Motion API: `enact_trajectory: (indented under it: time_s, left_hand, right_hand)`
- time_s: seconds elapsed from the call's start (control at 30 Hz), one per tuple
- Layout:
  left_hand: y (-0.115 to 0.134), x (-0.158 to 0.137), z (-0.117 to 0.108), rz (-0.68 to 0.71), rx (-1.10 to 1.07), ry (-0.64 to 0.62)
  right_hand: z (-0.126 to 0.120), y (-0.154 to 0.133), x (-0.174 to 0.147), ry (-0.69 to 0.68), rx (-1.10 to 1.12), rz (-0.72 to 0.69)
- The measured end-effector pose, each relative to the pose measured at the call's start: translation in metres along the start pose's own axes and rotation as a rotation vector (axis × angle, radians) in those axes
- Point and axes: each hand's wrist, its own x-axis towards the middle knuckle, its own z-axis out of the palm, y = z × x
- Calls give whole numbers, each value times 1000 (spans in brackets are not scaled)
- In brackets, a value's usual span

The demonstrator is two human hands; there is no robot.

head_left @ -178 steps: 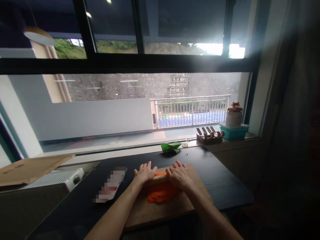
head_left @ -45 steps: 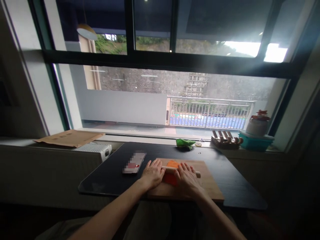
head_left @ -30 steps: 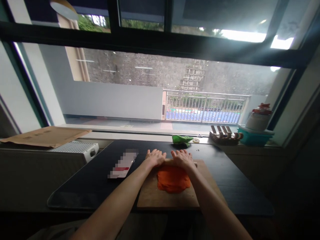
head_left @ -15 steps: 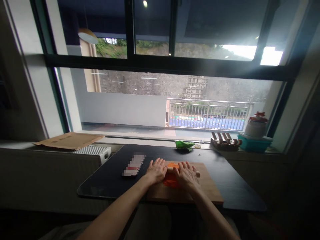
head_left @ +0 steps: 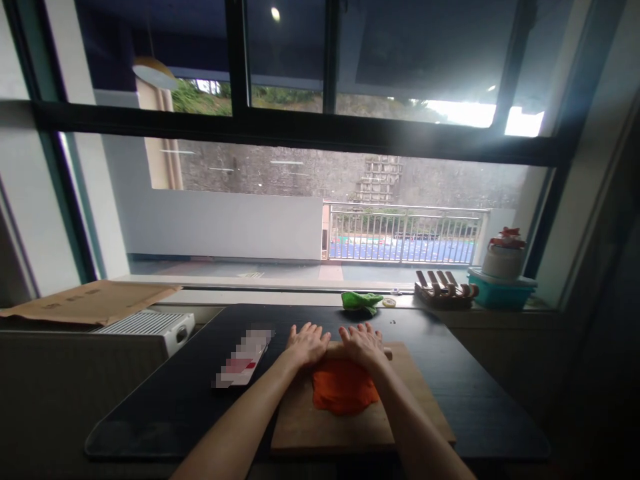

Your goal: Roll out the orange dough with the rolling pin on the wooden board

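A wooden rolling pin (head_left: pixel 336 349) lies crosswise near the far edge of a wooden board (head_left: pixel 320 433). On its left end rests my left hand (head_left: pixel 307 345), fingers stretched forward and apart. My right hand (head_left: pixel 364 343) lies flat over the other end in the same way, and a short tip of the pin shows beyond it. Just on the near side of the pin, between my forearms, is a flattened orange sheet of dough (head_left: pixel 345 388) with uneven edges. Neither hand is wrapped around the pin.
A phone (head_left: pixel 244 360) lies on the dark table (head_left: pixel 165 400) at left. At the table's far edge are a green cloth (head_left: pixel 361 302) and a small roll of tape (head_left: pixel 389 303). A brown rack (head_left: pixel 443 291) and teal box (head_left: pixel 503 288) stand on the sill, right.
Both hands have pushed the rolling pin forward, off the middle of the orange dough to beyond its far edge. More of the dough now shows. The camera view has shifted too.
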Motion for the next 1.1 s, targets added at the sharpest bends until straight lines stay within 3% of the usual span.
enact_trajectory:
  time_s: [0.33,0.43,0.57,0.73,0.93,1.1]
  left_hand:
    - [1,-74,-8,154,20,-2]
    - [6,-61,-8,111,26,0]
    - [19,-10,-6,-17,1,8]
    - [29,40,1,-184,-1,64]
    - [28,38,2,-289,92,75]
    - [28,19,-5,-186,176,40]
  right_hand:
    - [21,0,-93,105,74,-104]
    - [9,6,-77,45,132,-117]
    - [-12,8,-24,55,157,-61]
    - [5,2,11,77,145,-32]
    - [20,4,-8,70,146,-23]
    - [13,4,-22,11,172,-89]
